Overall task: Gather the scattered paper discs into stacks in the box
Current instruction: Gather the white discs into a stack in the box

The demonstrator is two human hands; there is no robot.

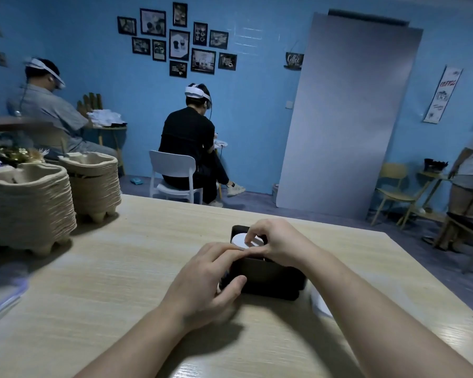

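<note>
the left hand (pixel 202 279) clasps the box (pixel 268 274) by its near wall while the right hand (pixel 271 238) pinches the discs (pixel 239 238) stacked inside, probably light, thin, bendy and slippery, best taken by their edges.

Only bare parts of the person are shown: the left hand (pixel 202 279) and the right hand (pixel 273 241). Each is joined to a forearm that is left uncovered along all of its visible length, the left forearm (pixel 137 339) and the right forearm (pixel 366 309). The fingernails (pixel 239 280) appear to be kept short, though fine detail is lost to blur on the left hand.
</note>
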